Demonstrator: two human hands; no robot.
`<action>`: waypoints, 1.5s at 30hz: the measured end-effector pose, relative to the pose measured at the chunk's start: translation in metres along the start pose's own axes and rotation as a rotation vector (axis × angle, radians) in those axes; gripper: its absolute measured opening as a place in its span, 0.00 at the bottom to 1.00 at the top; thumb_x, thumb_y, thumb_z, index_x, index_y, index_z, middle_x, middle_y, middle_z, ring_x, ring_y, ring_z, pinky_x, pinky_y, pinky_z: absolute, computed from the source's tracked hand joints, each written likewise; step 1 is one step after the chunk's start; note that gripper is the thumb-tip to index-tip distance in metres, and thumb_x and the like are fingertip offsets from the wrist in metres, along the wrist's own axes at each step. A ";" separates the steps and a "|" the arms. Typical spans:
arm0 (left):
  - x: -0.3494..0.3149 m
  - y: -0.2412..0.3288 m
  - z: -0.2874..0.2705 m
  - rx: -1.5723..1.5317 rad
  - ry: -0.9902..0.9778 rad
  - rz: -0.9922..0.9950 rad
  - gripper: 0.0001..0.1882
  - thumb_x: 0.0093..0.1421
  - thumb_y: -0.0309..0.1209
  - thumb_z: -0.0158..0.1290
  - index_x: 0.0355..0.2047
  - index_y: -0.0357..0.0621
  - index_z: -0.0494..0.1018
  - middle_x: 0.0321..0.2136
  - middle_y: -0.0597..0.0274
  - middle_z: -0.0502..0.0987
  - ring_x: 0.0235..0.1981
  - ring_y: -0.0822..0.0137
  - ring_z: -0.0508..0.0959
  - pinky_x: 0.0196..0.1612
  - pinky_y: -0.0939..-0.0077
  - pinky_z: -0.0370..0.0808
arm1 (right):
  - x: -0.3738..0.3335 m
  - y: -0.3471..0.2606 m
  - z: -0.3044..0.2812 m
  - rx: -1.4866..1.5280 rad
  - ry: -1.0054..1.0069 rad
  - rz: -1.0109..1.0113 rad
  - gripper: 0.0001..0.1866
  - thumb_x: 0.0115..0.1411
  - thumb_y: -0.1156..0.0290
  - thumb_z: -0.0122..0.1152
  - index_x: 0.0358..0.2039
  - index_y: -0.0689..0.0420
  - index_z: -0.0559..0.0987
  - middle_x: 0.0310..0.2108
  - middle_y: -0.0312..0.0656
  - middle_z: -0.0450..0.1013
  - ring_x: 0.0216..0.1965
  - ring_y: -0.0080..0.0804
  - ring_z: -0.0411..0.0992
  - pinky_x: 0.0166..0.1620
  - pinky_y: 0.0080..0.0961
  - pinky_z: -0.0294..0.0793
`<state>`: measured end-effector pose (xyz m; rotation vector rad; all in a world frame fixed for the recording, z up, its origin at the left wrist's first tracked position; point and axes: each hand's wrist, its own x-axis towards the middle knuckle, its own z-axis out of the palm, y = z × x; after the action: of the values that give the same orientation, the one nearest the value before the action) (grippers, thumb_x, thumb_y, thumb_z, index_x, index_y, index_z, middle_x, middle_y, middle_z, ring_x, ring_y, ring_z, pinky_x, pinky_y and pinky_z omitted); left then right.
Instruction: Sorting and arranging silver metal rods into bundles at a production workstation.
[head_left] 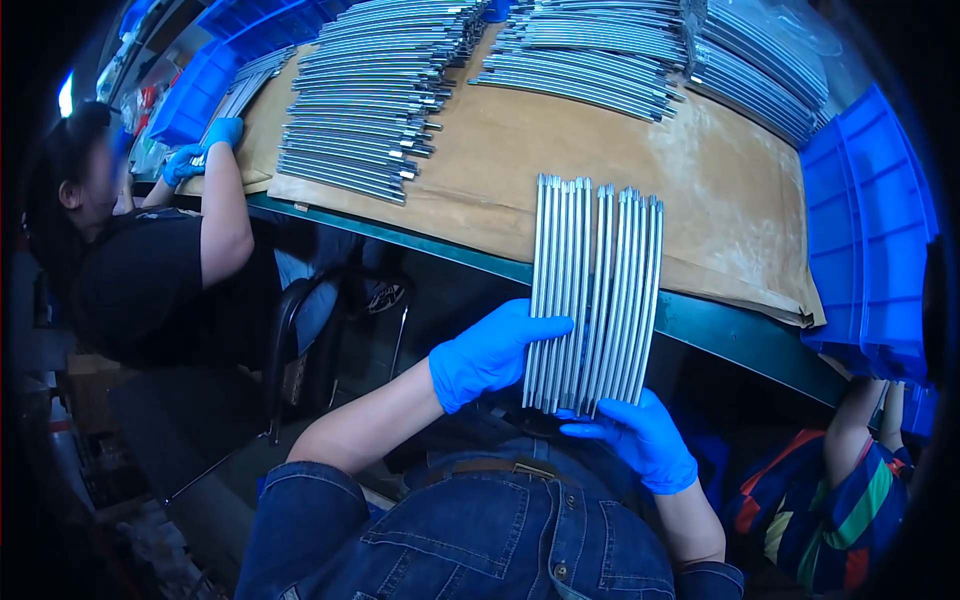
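Side by side in a flat row, several slim silvery metal rods [597, 300] stand out in front of me, their far ends over the table edge. My left hand [490, 350], in a blue glove, is closed around the row from the left, thumb across the top and fingers hidden underneath. At the near ends, my right hand [645, 440], also blue-gloved, pinches the lower right of the row between thumb and fingers. The far tips look narrower and are slightly uneven.
Brown board covers the table [480, 190], which has a green edge. Piles of similar rods [370, 110] lie at the far left, more rods [590, 60] at the back. Blue bins [870, 220] stand right. A co-worker [170, 230] sits left; another person's striped sleeve [850, 500] shows lower right.
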<state>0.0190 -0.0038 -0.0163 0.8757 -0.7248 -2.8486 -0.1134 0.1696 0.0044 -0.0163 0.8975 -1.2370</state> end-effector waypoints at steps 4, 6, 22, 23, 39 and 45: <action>-0.002 0.003 -0.007 -0.054 -0.065 -0.013 0.21 0.56 0.28 0.53 0.50 0.34 0.67 0.44 0.52 0.74 0.44 0.62 0.76 0.49 0.67 0.73 | 0.001 -0.003 0.004 -0.017 -0.020 -0.013 0.25 0.56 0.77 0.50 0.55 0.69 0.60 0.49 0.58 0.67 0.47 0.50 0.70 0.48 0.43 0.74; 0.000 0.003 -0.010 -0.069 -0.089 -0.009 0.21 0.56 0.28 0.53 0.50 0.34 0.67 0.44 0.51 0.74 0.44 0.62 0.76 0.49 0.66 0.73 | 0.001 -0.003 0.005 -0.034 0.003 -0.009 0.25 0.56 0.78 0.50 0.55 0.69 0.61 0.48 0.58 0.67 0.47 0.50 0.71 0.47 0.42 0.75; 0.002 -0.002 0.000 0.000 -0.006 -0.033 0.22 0.54 0.24 0.54 0.50 0.34 0.66 0.44 0.52 0.74 0.44 0.61 0.76 0.49 0.66 0.73 | 0.006 0.006 0.009 -0.278 0.148 -0.026 0.22 0.58 0.76 0.53 0.53 0.66 0.64 0.47 0.52 0.69 0.45 0.42 0.72 0.45 0.32 0.76; 0.002 -0.005 0.001 0.015 0.011 -0.011 0.20 0.54 0.24 0.54 0.48 0.34 0.67 0.43 0.52 0.75 0.43 0.62 0.76 0.48 0.67 0.74 | 0.006 0.007 0.010 -0.285 0.142 -0.040 0.23 0.57 0.76 0.53 0.54 0.66 0.64 0.47 0.52 0.69 0.45 0.43 0.72 0.45 0.33 0.76; -0.001 0.004 -0.002 -0.006 0.033 -0.045 0.21 0.53 0.23 0.55 0.49 0.35 0.67 0.43 0.53 0.74 0.43 0.62 0.76 0.48 0.67 0.74 | 0.003 0.004 0.001 -0.173 0.130 -0.015 0.20 0.59 0.76 0.51 0.52 0.66 0.66 0.47 0.51 0.70 0.46 0.41 0.72 0.45 0.36 0.76; 0.000 -0.002 0.005 0.103 0.119 0.059 0.18 0.54 0.24 0.55 0.46 0.34 0.69 0.40 0.54 0.76 0.39 0.64 0.78 0.44 0.71 0.75 | 0.003 0.007 0.001 -0.232 0.173 -0.044 0.20 0.58 0.78 0.52 0.51 0.65 0.67 0.45 0.50 0.70 0.45 0.39 0.72 0.45 0.33 0.77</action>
<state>0.0167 0.0000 -0.0137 1.0096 -0.8741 -2.7024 -0.1074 0.1696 -0.0001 -0.1156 1.1936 -1.1822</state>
